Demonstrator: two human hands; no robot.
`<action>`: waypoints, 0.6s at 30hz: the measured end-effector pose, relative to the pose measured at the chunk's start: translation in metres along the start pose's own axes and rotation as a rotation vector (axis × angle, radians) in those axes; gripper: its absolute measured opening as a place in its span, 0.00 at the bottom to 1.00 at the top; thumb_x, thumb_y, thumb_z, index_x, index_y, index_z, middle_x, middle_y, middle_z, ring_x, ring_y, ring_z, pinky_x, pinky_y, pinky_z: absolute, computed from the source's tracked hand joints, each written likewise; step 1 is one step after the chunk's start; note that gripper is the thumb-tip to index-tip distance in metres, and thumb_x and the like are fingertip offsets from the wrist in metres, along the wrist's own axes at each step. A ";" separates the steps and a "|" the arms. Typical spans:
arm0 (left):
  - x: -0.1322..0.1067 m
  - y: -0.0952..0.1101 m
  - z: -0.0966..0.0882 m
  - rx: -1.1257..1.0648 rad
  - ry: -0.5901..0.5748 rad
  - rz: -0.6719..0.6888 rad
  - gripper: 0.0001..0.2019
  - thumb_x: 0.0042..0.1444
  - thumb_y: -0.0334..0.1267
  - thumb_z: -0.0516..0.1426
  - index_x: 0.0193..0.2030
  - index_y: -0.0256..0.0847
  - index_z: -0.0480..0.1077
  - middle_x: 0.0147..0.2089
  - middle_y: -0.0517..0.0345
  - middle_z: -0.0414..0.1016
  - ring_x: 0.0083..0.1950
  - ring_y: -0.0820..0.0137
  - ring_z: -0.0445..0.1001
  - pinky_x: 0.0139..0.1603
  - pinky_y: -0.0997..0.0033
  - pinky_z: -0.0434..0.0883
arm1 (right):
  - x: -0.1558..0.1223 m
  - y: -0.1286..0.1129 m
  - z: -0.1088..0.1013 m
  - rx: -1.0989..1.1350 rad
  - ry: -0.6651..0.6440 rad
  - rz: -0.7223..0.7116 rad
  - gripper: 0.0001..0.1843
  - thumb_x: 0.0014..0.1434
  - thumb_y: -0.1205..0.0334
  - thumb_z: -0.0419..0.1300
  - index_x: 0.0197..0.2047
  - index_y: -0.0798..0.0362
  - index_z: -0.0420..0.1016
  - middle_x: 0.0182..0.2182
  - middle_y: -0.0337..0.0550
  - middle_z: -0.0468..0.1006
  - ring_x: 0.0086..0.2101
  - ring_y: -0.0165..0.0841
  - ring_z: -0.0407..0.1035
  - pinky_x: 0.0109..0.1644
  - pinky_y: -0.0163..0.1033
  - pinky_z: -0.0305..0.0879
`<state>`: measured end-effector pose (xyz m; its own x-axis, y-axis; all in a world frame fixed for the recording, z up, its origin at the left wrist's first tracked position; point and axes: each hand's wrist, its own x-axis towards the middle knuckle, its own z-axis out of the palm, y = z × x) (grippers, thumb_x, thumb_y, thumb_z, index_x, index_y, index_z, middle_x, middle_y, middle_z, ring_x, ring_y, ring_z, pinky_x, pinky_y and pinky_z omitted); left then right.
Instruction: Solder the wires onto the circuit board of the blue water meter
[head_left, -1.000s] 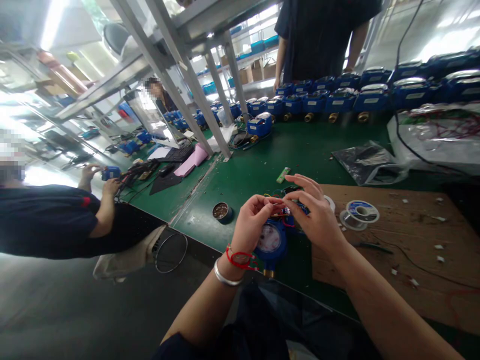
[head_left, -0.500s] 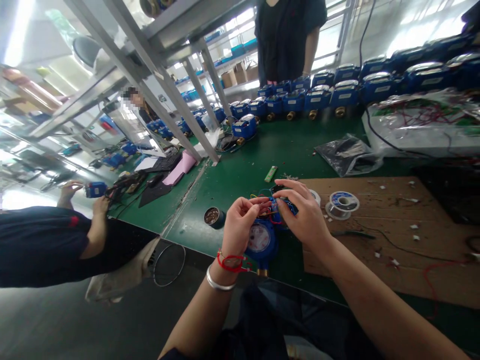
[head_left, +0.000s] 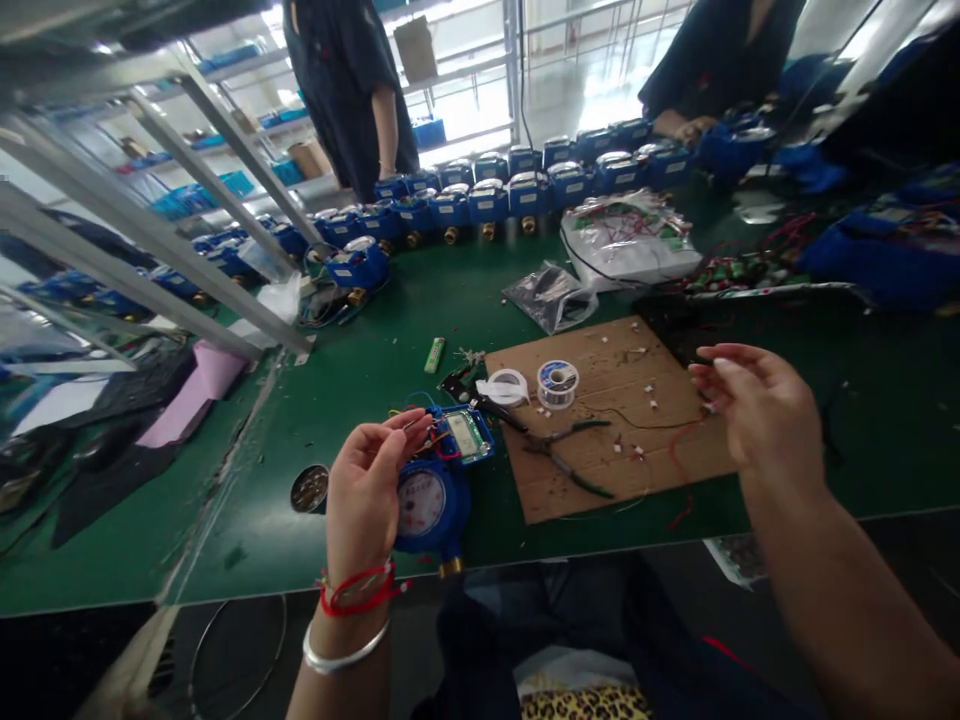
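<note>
A blue water meter (head_left: 431,505) with a white dial lies at the near edge of the green bench (head_left: 360,380), a small circuit board (head_left: 465,435) with coloured wires above it. My left hand (head_left: 367,490) pinches the thin wires beside the board. My right hand (head_left: 757,405) hovers far to the right, over the edge of a brown cardboard sheet (head_left: 600,470), fingers loosely curled with nothing visible in them. Pliers (head_left: 570,450) lie on the cardboard between both hands.
A solder spool (head_left: 557,380), a tape roll (head_left: 504,387) and a small tin (head_left: 309,488) lie nearby. Rows of blue meters (head_left: 487,200) line the far edge, with plastic bags (head_left: 630,240). Two people stand across the bench. Metal frame legs (head_left: 225,300) slant at left.
My right hand has left the wires and swung far right over the cardboard edge. The camera has turned right; my left hand stays on the wires at the meter.
</note>
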<state>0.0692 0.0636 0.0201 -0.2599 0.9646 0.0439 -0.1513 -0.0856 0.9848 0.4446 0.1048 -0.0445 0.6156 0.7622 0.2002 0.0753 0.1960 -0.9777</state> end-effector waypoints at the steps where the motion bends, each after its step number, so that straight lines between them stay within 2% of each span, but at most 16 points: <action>1: 0.000 0.000 0.000 -0.001 -0.002 0.004 0.07 0.55 0.36 0.60 0.33 0.38 0.66 0.46 0.50 0.78 0.49 0.63 0.78 0.59 0.54 0.70 | 0.012 0.007 -0.007 0.042 0.060 0.045 0.08 0.56 0.67 0.60 0.41 0.54 0.74 0.43 0.55 0.78 0.34 0.32 0.76 0.35 0.37 0.71; 3: 0.001 0.000 0.000 -0.007 -0.004 0.011 0.06 0.56 0.35 0.59 0.33 0.38 0.65 0.46 0.49 0.79 0.48 0.63 0.78 0.59 0.53 0.70 | 0.033 0.016 -0.012 0.081 0.134 0.076 0.12 0.55 0.73 0.58 0.43 0.54 0.70 0.43 0.51 0.77 0.31 0.28 0.75 0.33 0.34 0.71; 5: 0.001 -0.001 0.000 -0.012 -0.006 0.019 0.05 0.57 0.35 0.58 0.33 0.38 0.65 0.45 0.49 0.79 0.49 0.62 0.78 0.60 0.52 0.69 | 0.050 0.020 -0.007 0.076 0.151 0.088 0.16 0.55 0.75 0.57 0.47 0.54 0.67 0.44 0.51 0.76 0.30 0.26 0.75 0.32 0.33 0.71; 10: 0.002 -0.003 0.000 -0.006 -0.010 0.026 0.04 0.57 0.35 0.56 0.35 0.38 0.65 0.46 0.49 0.78 0.50 0.61 0.78 0.60 0.51 0.69 | 0.081 0.022 0.019 -0.009 0.159 0.120 0.29 0.56 0.69 0.60 0.59 0.57 0.55 0.44 0.56 0.76 0.26 0.25 0.74 0.28 0.32 0.68; 15: 0.002 -0.004 0.000 0.008 -0.015 0.047 0.04 0.57 0.35 0.56 0.35 0.38 0.65 0.45 0.49 0.78 0.50 0.61 0.78 0.60 0.51 0.69 | 0.104 0.026 0.029 -0.111 0.098 0.095 0.32 0.57 0.59 0.58 0.60 0.65 0.54 0.42 0.62 0.77 0.24 0.21 0.73 0.28 0.30 0.61; 18: 0.002 -0.005 0.000 0.007 -0.016 0.054 0.04 0.57 0.36 0.56 0.35 0.38 0.65 0.45 0.49 0.78 0.50 0.61 0.78 0.60 0.51 0.69 | 0.116 0.032 0.027 -0.209 0.092 0.022 0.31 0.55 0.59 0.55 0.56 0.73 0.59 0.37 0.65 0.77 0.23 0.20 0.72 0.28 0.30 0.58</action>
<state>0.0694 0.0658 0.0156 -0.2517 0.9627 0.0996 -0.1307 -0.1358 0.9821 0.4970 0.2164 -0.0513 0.6875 0.7033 0.1809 0.2155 0.0403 -0.9757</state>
